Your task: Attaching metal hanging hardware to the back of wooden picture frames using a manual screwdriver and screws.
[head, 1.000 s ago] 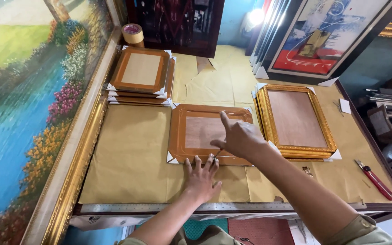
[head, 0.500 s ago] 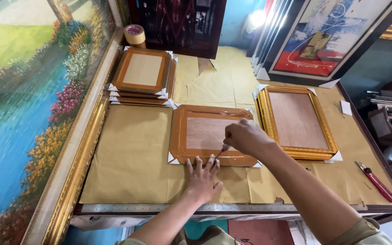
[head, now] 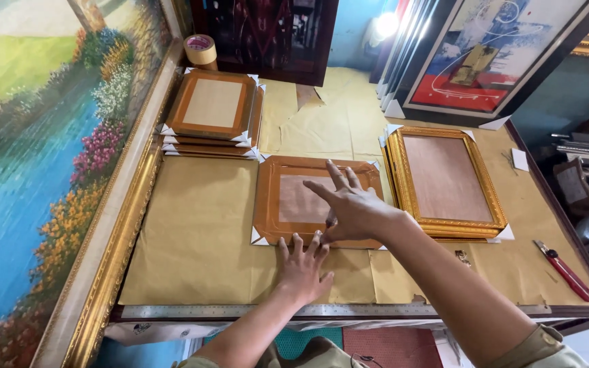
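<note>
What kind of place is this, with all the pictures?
Probably a picture-framing workshop. A stack of brown frames and a gold frame lie on a paper-covered table, big paintings lean around it, and the person's hands rest on another brown frame.

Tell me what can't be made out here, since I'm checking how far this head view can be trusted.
- Middle brown frame: its right part and near edge are hidden by the right hand and left hand.
- Stacked frames: the lower ones are covered by the top one, so their number is unclear.
- Landscape painting: cut off by the left edge.
- Red-handled tool: too small to identify.
</note>
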